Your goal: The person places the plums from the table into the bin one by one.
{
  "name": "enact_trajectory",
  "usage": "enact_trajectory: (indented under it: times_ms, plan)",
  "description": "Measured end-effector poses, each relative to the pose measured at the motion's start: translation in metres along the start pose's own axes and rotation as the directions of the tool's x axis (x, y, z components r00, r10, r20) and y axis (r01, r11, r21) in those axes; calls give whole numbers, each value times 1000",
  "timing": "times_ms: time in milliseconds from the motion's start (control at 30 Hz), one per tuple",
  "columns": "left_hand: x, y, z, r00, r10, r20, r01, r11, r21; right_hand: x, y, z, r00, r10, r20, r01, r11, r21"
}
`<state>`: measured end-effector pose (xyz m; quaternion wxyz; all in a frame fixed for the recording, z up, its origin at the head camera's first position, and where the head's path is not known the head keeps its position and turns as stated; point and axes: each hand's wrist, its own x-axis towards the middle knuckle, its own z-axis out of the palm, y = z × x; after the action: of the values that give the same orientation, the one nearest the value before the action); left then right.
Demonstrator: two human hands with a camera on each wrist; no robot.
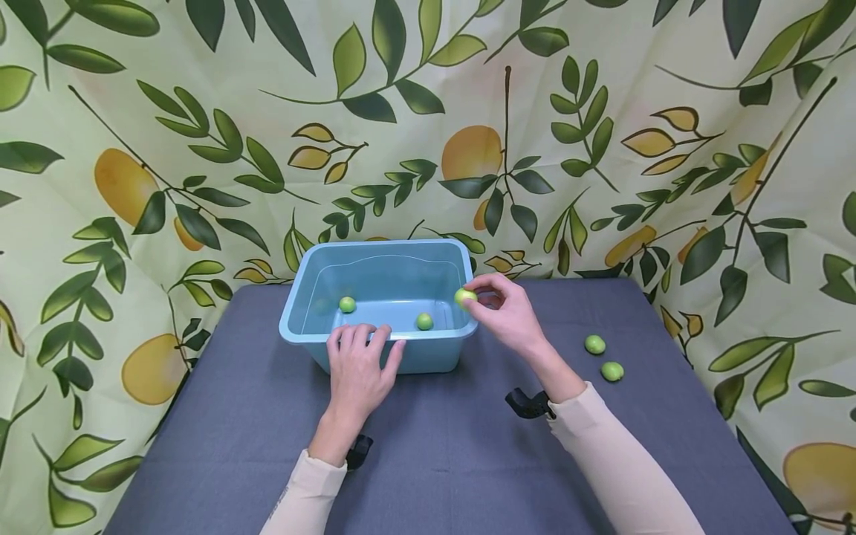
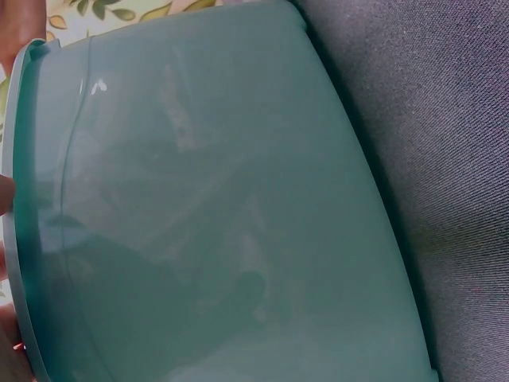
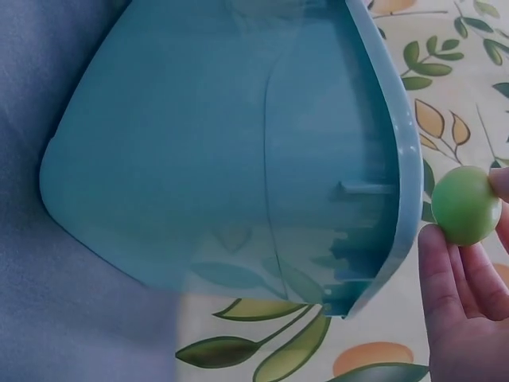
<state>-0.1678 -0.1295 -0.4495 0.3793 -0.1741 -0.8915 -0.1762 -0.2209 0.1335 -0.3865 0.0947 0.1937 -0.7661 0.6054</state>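
The right hand [image 1: 506, 312] pinches a small, smooth, pale-green, fruit-like ball [image 3: 465, 205] between thumb and fingers; in the head view it lies level with the right rim of a light-blue, rectangular plastic basin [image 1: 424, 358]. Whether it is already past that rim cannot be determined. The left hand [image 1: 359, 371] grips the basin's near rim, fingers bent over the edge. Principal risk, in this inspector's judgement: the pinch bears on a small part of a curved, smooth surface, so uneven pressure could squeeze the ball out, and release short of the rim would drop it outside. Knuckles catching the rim could also jolt it loose. A hard pull by the left hand might tip the basin and roll the two green balls inside [image 1: 424, 321]. Condition of the held ball: slightly oval, evenly coloured, yellower in the head view, with no marks discernible. Two similar balls [image 1: 594, 344] lie apart on the dark blue-grey cloth [image 1: 461, 461], right of the basin.
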Motion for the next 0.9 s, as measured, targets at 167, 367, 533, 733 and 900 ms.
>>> enact_trajectory:
  times_ms: [167,367,533,733,900]
  plan:
    - [-1,0,-1,1000,-2,7,2,1000,-2,2,1,6,1000,-6,-1,6,1000,-5]
    - [-1,0,-3,1000,-5,1,5,1000,-4,7,2,16,1000,-12,-17,12,1000,-22]
    - [-1,0,-3,1000,3,-13,-3,1000,-3,9,0,22,999,-39,-23,37,998,-57]
    - [0,0,-1,1000,6,-1,-6,1000,-4,9,0,19,998,-47,-31,46,998,-40]
    - [-1,0,0,1000,0,5,0,1000,-7,6,1,12,998,-61,-30,61,998,-23]
